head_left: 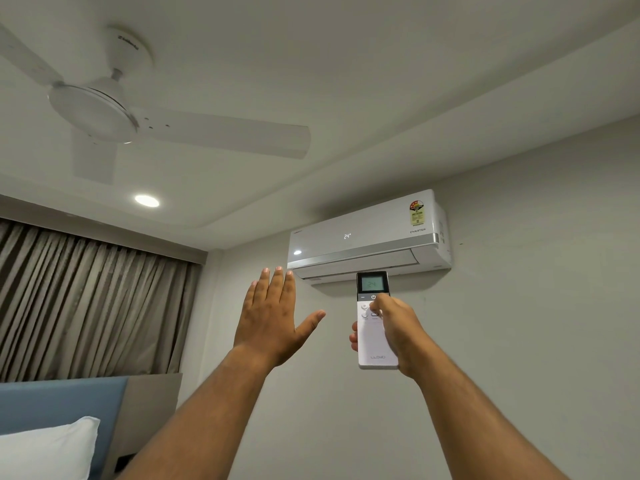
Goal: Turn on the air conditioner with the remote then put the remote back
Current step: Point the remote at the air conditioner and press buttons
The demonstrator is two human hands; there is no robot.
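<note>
A white wall-mounted air conditioner [367, 237] hangs high on the wall and its front panel shows 24°. My right hand [398, 329] is shut on a white remote [373, 341], held upright and pointed up at the unit. The remote's small screen reads 24, and my thumb rests just beside the power button near its top. My left hand [273, 315] is raised to the left of the remote, flat and open, fingers together pointing up toward the unit's lower left corner. It holds nothing.
A white ceiling fan [93, 109] hangs at the upper left, with a lit ceiling spotlight [147, 200] below it. Grey-brown curtains [90, 303] cover the left wall. A blue headboard [59, 403] and a white pillow [45, 452] sit at the lower left.
</note>
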